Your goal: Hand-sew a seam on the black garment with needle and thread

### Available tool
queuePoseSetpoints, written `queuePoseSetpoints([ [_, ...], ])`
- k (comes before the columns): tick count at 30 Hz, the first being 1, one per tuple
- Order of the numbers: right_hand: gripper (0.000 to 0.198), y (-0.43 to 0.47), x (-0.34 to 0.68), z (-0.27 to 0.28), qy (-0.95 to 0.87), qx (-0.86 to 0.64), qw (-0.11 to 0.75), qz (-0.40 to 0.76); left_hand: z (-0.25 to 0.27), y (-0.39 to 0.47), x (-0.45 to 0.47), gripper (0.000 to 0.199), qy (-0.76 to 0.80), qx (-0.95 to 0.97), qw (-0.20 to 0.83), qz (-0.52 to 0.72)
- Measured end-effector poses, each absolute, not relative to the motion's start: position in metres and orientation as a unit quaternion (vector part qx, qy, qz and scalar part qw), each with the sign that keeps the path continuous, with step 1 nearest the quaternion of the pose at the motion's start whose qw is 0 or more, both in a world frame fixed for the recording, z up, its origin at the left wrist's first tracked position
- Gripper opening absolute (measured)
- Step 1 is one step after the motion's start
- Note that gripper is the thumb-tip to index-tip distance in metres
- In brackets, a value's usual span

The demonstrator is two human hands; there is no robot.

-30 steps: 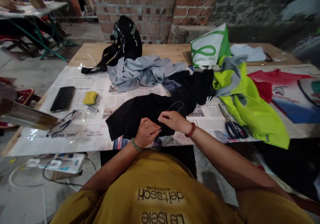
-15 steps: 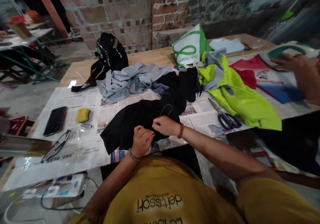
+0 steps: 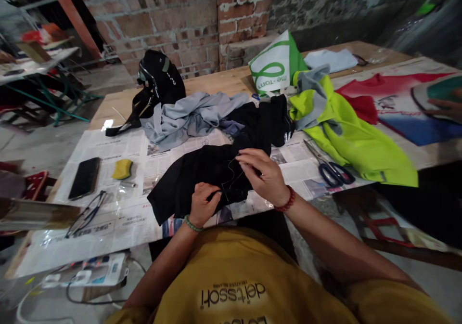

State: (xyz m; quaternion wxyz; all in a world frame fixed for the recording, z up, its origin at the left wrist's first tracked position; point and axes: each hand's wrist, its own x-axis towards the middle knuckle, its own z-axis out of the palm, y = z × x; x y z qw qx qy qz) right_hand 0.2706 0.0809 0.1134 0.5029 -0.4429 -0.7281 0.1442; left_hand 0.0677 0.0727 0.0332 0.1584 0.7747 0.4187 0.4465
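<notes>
A black garment (image 3: 191, 170) lies spread over the newspaper at the table's near edge. My left hand (image 3: 204, 202) is closed on its near edge, pinching the cloth between thumb and fingers. To the right and a little higher, my right hand (image 3: 265, 175) is raised just above the cloth, its fingertips together. A thin pale thread (image 3: 231, 170) runs in a loose curve from those fingertips down to the cloth beside my left hand. Any needle is too small to make out. Dark-handled scissors (image 3: 334, 172) lie on the newspaper to the right.
A phone (image 3: 84, 178), yellow sponge (image 3: 122, 169) and glasses (image 3: 86, 213) lie left. Behind are a grey cloth (image 3: 195, 114), black bag (image 3: 164, 76) and green-white bag (image 3: 276, 66). A neon-yellow garment (image 3: 361, 141) lies right, near another person's hand (image 3: 449, 107) on an iron-like object.
My right hand has moved up and right, away from my left hand, drawing the thread out. My left hand stays on the cloth. The other person's hand has shifted right.
</notes>
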Motion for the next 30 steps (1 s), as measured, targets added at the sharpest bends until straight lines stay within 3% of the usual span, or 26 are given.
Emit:
queuePoseSetpoints([
  [3,0.010,0.052,0.272,0.100,-0.685,-0.466,0.537,0.161,0.032,0.073,0.068,0.008,0.423,0.771,0.169,0.444],
  [8,0.021,0.014,0.250,0.058,-0.667,-0.510,0.411,0.355,0.033,0.074,0.069,0.008,0.417,0.774,0.181,0.441],
  [14,0.032,0.019,0.234,0.037,-0.525,-0.549,0.355,0.545,0.037,0.073,0.070,0.008,0.354,0.802,0.206,0.435],
  [18,0.026,0.027,0.232,0.043,-0.518,-0.552,0.348,0.553,0.037,0.073,0.070,0.009,0.337,0.808,0.213,0.434],
  [30,0.034,0.030,0.233,0.045,-0.465,-0.549,0.347,0.602,0.033,0.073,0.071,0.007,0.313,0.827,0.219,0.413],
])
